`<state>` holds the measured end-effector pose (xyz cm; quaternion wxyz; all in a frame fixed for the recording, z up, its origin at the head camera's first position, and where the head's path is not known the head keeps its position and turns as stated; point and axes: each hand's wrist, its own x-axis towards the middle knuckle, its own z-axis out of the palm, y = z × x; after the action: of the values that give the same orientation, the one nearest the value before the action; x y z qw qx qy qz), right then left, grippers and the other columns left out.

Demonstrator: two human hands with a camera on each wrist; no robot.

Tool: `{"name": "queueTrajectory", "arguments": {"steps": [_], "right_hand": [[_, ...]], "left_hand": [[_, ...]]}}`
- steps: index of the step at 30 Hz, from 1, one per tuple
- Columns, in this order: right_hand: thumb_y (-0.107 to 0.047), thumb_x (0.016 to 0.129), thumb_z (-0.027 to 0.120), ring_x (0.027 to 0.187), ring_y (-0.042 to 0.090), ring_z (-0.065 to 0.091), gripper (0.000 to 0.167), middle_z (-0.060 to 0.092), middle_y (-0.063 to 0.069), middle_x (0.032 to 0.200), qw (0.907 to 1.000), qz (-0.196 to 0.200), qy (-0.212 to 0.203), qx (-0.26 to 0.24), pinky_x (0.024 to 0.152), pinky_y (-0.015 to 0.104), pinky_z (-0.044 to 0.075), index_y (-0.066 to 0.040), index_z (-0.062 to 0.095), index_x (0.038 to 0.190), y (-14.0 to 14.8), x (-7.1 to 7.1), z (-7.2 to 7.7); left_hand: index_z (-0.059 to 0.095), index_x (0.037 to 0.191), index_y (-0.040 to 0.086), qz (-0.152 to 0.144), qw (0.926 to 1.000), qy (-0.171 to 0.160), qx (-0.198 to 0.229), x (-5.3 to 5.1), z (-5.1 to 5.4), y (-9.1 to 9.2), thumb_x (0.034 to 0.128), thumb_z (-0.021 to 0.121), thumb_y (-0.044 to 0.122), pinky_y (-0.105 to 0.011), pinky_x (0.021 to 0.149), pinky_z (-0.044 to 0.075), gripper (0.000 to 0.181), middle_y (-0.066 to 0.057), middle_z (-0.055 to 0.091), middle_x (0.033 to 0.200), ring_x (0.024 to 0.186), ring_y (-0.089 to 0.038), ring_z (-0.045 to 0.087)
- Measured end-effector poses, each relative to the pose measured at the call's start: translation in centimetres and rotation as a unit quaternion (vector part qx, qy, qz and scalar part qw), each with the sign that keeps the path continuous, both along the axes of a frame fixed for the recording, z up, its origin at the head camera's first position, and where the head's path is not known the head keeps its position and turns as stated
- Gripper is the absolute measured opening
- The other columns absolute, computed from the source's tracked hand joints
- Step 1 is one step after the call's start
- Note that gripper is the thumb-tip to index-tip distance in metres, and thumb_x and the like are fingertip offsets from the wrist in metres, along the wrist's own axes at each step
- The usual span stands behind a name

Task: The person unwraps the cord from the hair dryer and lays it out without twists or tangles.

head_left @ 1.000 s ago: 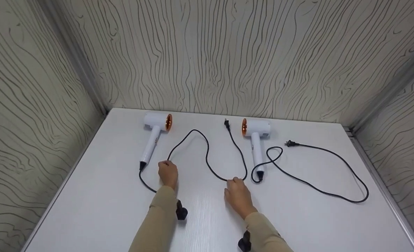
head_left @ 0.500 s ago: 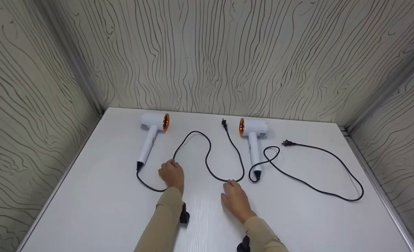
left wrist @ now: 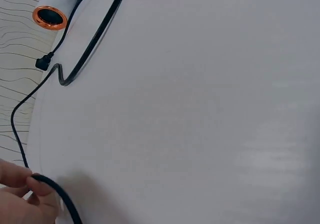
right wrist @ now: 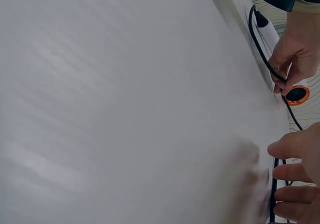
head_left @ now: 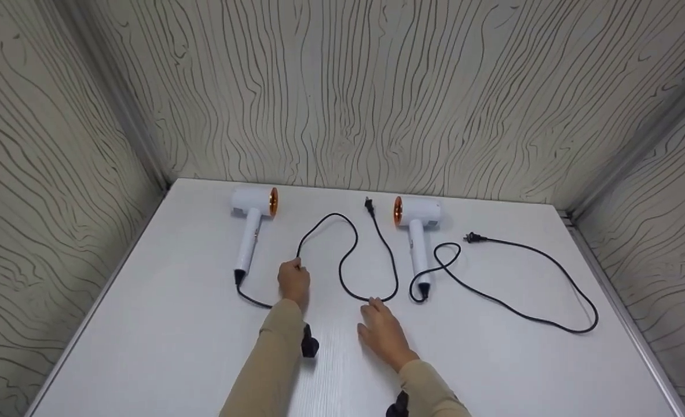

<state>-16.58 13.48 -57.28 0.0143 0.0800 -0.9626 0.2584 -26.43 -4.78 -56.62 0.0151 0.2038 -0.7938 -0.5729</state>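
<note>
Two white hair dryers with orange-rimmed ends lie on the table: the left hair dryer [head_left: 249, 237] and the right hair dryer [head_left: 419, 243]. My left hand [head_left: 294, 282] pinches the left dryer's black cord [left wrist: 95, 39] between thumb and fingers, to the right of that dryer's handle. The cord winds in an S from there to its plug [head_left: 369, 205]. At the cord's lower bend, my right hand [head_left: 385, 335] touches it with fingertips; in the right wrist view the fingers [right wrist: 295, 194] lie fairly straight over the cord, thumb apart. The left forearm hides a stretch of cord.
The right dryer's cord [head_left: 516, 310] loops over its handle and runs wide to the right, its plug [head_left: 474, 237] beside that dryer. Patterned panels [head_left: 319, 92] wall the white table [head_left: 162, 324] at the back and sides.
My left hand has moved right with the pinched cord, pushing the cord's upper bend rightward. The left dryer's handle end has swung slightly right. My right hand stays at the lower bend.
</note>
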Motion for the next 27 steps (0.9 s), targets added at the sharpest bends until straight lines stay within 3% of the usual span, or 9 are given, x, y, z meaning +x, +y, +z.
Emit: {"name": "queueTrajectory", "arguments": {"steps": [5, 9, 14, 18, 22, 27], "right_hand": [[-0.012, 0.087, 0.067, 0.130, 0.043, 0.048, 0.037, 0.053, 0.026, 0.135, 0.9999, 0.011, 0.001, -0.004, 0.106, 0.052, 0.044, 0.004, 0.061, 0.119, 0.0, -0.1, 0.2], [-0.012, 0.086, 0.067, 0.127, 0.043, 0.050, 0.038, 0.054, 0.026, 0.133, 0.9999, 0.014, 0.006, 0.000, 0.106, 0.052, 0.045, 0.005, 0.061, 0.119, 0.2, -0.4, 0.5], [-0.012, 0.086, 0.067, 0.120, 0.040, 0.056, 0.037, 0.057, 0.023, 0.127, 0.9998, 0.012, 0.014, 0.011, 0.102, 0.049, 0.049, 0.003, 0.061, 0.119, 0.5, -1.4, 1.5], [-0.011, 0.087, 0.067, 0.116, 0.036, 0.059, 0.034, 0.061, 0.020, 0.122, 0.9983, 0.018, 0.054, 0.004, 0.099, 0.046, 0.051, 0.001, 0.062, 0.118, 1.2, -2.8, 3.2], [-0.009, 0.087, 0.067, 0.115, 0.034, 0.061, 0.032, 0.063, 0.019, 0.119, 0.9943, 0.013, 0.106, -0.011, 0.098, 0.042, 0.053, 0.001, 0.062, 0.118, 2.5, -4.4, 5.4], [-0.012, 0.090, 0.064, 0.120, 0.036, 0.057, 0.035, 0.060, 0.021, 0.126, 0.9957, -0.020, 0.089, -0.013, 0.103, 0.045, 0.049, 0.001, 0.059, 0.123, 4.4, -6.3, 8.2]], "left_hand": [[0.049, 0.135, -0.007, -0.007, 0.9997, 0.018, -0.013, 0.2, -0.1, 0.3, 0.0925, 0.052, 0.000, -0.045, 0.109, 0.045, 0.043, -0.028, 0.047, 0.136, 0.131, -0.040, 0.047], [0.055, 0.133, 0.000, -0.006, 0.9974, 0.024, -0.067, 0.0, 0.0, 0.4, 0.0913, 0.059, 0.008, -0.047, 0.105, 0.044, 0.042, -0.025, 0.049, 0.131, 0.124, -0.039, 0.047], [0.060, 0.128, 0.005, -0.002, 0.9881, 0.054, -0.144, -0.4, 0.4, 0.3, 0.0892, 0.063, 0.012, -0.048, 0.097, 0.044, 0.040, -0.023, 0.051, 0.130, 0.120, -0.038, 0.044], [0.062, 0.126, 0.004, -0.007, 0.9794, 0.088, -0.182, -0.8, 1.1, 0.1, 0.0885, 0.064, 0.010, -0.049, 0.095, 0.046, 0.038, -0.023, 0.050, 0.132, 0.121, -0.039, 0.045], [0.061, 0.126, 0.002, -0.031, 0.9700, 0.116, -0.211, -1.1, 1.8, 0.0, 0.0883, 0.064, 0.010, -0.054, 0.097, 0.045, 0.038, -0.026, 0.045, 0.139, 0.128, -0.042, 0.041], [0.057, 0.130, 0.002, -0.063, 0.9563, 0.130, -0.254, -1.4, 2.3, -0.4, 0.0902, 0.062, 0.013, -0.057, 0.106, 0.039, 0.042, -0.026, 0.033, 0.150, 0.139, -0.041, 0.031]]}}
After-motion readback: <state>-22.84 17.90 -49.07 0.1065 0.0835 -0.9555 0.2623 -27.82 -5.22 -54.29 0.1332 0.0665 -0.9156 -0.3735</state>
